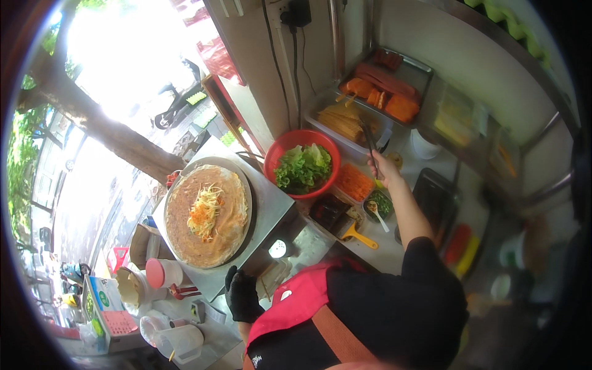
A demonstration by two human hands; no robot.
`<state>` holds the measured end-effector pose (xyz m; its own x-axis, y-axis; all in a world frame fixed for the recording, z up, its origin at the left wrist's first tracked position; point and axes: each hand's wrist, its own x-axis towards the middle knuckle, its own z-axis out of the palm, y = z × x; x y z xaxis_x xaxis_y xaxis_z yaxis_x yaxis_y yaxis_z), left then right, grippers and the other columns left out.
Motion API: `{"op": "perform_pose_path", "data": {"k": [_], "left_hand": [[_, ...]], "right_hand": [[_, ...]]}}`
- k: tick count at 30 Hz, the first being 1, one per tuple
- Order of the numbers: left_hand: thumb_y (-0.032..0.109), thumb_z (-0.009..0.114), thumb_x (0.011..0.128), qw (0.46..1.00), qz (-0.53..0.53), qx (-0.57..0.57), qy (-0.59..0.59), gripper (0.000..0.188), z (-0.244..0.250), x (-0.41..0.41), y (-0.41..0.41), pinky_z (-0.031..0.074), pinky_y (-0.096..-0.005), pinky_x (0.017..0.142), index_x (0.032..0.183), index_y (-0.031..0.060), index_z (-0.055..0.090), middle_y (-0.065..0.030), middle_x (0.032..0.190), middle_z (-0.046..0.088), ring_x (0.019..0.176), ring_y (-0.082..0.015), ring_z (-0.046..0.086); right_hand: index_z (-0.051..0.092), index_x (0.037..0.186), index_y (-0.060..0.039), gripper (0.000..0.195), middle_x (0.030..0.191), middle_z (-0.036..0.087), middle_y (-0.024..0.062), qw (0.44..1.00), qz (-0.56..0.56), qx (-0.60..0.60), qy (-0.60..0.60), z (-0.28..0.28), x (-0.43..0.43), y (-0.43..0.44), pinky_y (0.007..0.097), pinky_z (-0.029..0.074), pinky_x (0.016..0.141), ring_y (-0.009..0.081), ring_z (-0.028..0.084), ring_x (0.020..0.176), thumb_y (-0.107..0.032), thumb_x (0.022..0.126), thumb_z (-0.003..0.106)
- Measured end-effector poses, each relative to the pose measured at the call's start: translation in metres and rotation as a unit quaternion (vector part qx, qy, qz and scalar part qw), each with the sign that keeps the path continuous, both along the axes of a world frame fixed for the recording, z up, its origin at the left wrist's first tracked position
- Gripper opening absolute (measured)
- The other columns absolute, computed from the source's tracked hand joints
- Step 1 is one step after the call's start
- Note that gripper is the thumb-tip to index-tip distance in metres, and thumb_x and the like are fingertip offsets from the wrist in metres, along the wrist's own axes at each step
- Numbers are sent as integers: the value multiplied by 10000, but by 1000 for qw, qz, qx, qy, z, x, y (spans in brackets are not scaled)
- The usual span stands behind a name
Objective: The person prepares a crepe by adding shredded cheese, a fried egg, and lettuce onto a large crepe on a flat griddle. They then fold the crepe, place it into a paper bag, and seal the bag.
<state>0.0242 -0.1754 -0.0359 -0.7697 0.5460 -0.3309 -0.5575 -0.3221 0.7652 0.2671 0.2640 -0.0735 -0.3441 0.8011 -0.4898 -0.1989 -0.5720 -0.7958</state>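
Note:
My right hand [385,170] is bare and grips dark tongs [368,138]. Their tips reach into a clear plastic tub [323,127] holding a stack of thin yellowish sheets [341,121]. My left hand [243,295], in a black glove, is by the near edge of the steel griddle stand; its fingers are too dark to read, and nothing shows in it. On the round griddle [250,210] lies a large, flat, sauce-brushed crepe [180,226]. Pale shreds and orange shreds [206,210] are heaped along its middle.
Beside the griddle stand a red basket [336,173] of lettuce, a tub of orange shreds [354,182], chopped greens [380,203] with a spoon, and dark sauce [327,210] with a yellow-handled brush [363,237]. A tray of sausages [388,83] lies behind. White tubs [171,273] stand left.

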Motion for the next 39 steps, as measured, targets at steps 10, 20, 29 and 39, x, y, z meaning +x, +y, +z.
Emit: {"op": "perform_pose_path", "data": {"k": [10, 20, 29, 39], "left_hand": [[125, 572, 824, 998, -28, -25, 48, 373, -12, -5, -3, 492, -315, 723, 1166, 19, 464, -95, 929, 560, 817, -197, 558], [72, 628, 744, 986, 22, -99, 131, 289, 23, 13, -3, 478, -374, 766, 1021, 29, 559, -142, 961, 582, 910, -294, 564], [-15, 590, 761, 979, 27, -109, 173, 258, 25, 16, -35, 506, -332, 732, 1012, 23, 544, -168, 1079, 519, 911, -281, 565], [38, 592, 757, 982, 119, -90, 117, 202, 25, 25, -60, 498, -312, 766, 952, -11, 583, -150, 1095, 520, 922, -256, 570]], "right_hand": [[527, 1141, -48, 362, 659, 512, -17, 982, 137, 126, 8, 40, -12, -78, 171, 348, 388, 34, 427, 455, -311, 894, 506], [520, 1135, -52, 339, 649, 515, -24, 898, 428, 96, 34, 69, -67, -114, 154, 339, 383, 20, 420, 441, -298, 903, 495], [530, 1121, -44, 317, 650, 520, -22, 803, 587, 98, 24, 62, -163, -113, 142, 327, 363, 6, 408, 425, -278, 918, 461], [543, 1103, -39, 288, 656, 521, -25, 735, 671, 99, -22, 75, -221, -91, 145, 332, 366, 12, 406, 427, -239, 924, 438]]}}
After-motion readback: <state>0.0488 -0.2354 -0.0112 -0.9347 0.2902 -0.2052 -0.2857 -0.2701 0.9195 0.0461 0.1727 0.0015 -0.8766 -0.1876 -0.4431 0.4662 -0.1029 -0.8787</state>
